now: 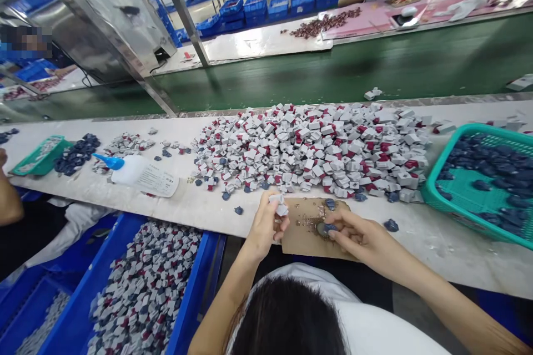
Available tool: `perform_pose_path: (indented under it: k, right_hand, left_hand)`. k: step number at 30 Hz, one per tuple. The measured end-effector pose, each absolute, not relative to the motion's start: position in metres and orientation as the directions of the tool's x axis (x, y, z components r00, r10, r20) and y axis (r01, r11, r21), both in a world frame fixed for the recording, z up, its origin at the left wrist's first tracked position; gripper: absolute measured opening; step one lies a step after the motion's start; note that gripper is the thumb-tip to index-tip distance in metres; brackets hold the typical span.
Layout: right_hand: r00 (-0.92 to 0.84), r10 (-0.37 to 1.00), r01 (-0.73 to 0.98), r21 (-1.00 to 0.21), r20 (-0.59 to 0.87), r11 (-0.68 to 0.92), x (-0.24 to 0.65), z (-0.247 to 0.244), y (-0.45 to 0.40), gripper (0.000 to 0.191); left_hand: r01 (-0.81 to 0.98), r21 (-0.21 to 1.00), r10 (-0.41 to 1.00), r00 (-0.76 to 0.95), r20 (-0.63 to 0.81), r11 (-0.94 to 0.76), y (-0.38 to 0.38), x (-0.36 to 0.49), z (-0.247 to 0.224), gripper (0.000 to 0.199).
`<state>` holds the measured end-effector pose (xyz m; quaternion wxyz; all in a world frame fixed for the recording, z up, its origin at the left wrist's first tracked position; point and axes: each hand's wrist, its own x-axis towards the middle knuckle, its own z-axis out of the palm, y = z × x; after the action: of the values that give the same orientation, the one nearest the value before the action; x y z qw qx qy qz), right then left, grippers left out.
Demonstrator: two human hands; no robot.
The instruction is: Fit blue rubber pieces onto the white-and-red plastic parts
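Observation:
My left hand (265, 227) pinches a small grey-and-white piece (278, 205) above the left edge of a brown cardboard sheet (297, 241). Over that sheet, my right hand (358, 233) grips a dark blue piece (330, 228) between thumb and fingers, at a small round spot on the cardboard. Another dark blue piece (330, 203) lies at the sheet's upper edge. Behind both hands spreads a large heap of grey-white and dark red pieces (308, 147). A few loose dark blue pieces (391, 225) lie around the cardboard.
A green basket (433, 199) of dark blue pieces stands at the right. A white bottle with blue nozzle (145, 176) lies at left, near a smaller green basket (52, 158). Lower left is a blue bin (189, 294) of pieces. Other people's hands work across the green belt (266, 77).

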<state>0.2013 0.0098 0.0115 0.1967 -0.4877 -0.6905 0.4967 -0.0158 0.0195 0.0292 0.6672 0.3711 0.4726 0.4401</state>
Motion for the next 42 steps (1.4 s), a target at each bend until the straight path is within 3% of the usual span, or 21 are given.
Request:
perform_pose_path:
  k: [4, 8, 11, 16, 19, 24, 32, 35, 37, 39, 42]
  right_hand:
    - [-0.451, 0.873, 0.586, -0.799, -0.183, 0.135, 0.202, 0.009, 0.011, 0.017]
    - [-0.543, 0.832, 0.739, -0.538, -0.117, 0.406, 0.197, 0.004, 0.012, 0.014]
    - [-0.586, 0.803, 0.764, -0.404, -0.109, 0.503, 0.193, 0.005, 0.012, 0.014]
    - [-0.593, 0.801, 0.775, -0.333, -0.087, 0.537, 0.193, 0.007, 0.015, 0.011]
    - [-0.627, 0.774, 0.746, -0.349, -0.085, 0.566, 0.194, 0.006, 0.015, 0.010]
    - [-0.621, 0.781, 0.755, -0.316, -0.063, 0.574, 0.195, 0.005, 0.015, 0.013]
    - [-0.630, 0.774, 0.751, -0.303, -0.066, 0.586, 0.194, 0.006, 0.015, 0.011]
    - [-0.626, 0.778, 0.755, -0.299, -0.061, 0.584, 0.196, 0.006, 0.016, 0.009]
    - [-0.621, 0.781, 0.758, -0.296, -0.059, 0.581, 0.197, 0.005, 0.016, 0.008]
    - [-0.615, 0.787, 0.763, -0.292, -0.055, 0.576, 0.197, 0.005, 0.017, 0.009]
    - [-0.606, 0.793, 0.773, -0.280, -0.064, 0.569, 0.195, 0.005, 0.018, 0.009]
  left_hand:
    - [-0.225, 0.913, 0.936, 0.175, -0.306, 0.340, 0.005, -0.021, 0.025, 0.026]
    - [-0.213, 0.910, 0.929, 0.191, -0.317, 0.355, 0.001, -0.020, 0.025, 0.035]
    - [-0.258, 0.895, 0.927, 0.195, -0.320, 0.363, -0.001, -0.017, 0.027, 0.036]
    - [-0.288, 0.894, 0.931, 0.227, -0.284, 0.343, -0.003, -0.016, 0.027, 0.035]
    - [-0.299, 0.883, 0.924, 0.241, -0.296, 0.361, -0.003, -0.017, 0.025, 0.035]
    - [-0.444, 0.785, 0.895, 0.318, -0.314, 0.433, -0.001, -0.015, 0.024, 0.039]
    - [-0.453, 0.827, 0.938, 0.071, -0.339, 0.333, 0.004, -0.008, 0.024, 0.030]
    - [-0.228, 0.944, 0.964, -0.065, -0.258, 0.237, 0.009, -0.015, 0.016, 0.021]
    - [0.155, 0.976, 0.979, -0.159, -0.130, 0.155, 0.014, -0.023, 0.009, 0.024]
    - [0.555, 0.822, 0.981, -0.191, -0.024, 0.128, 0.020, -0.031, 0.004, 0.032]
    - [0.847, 0.506, 0.985, -0.174, -0.023, 0.161, 0.032, -0.037, 0.002, 0.046]
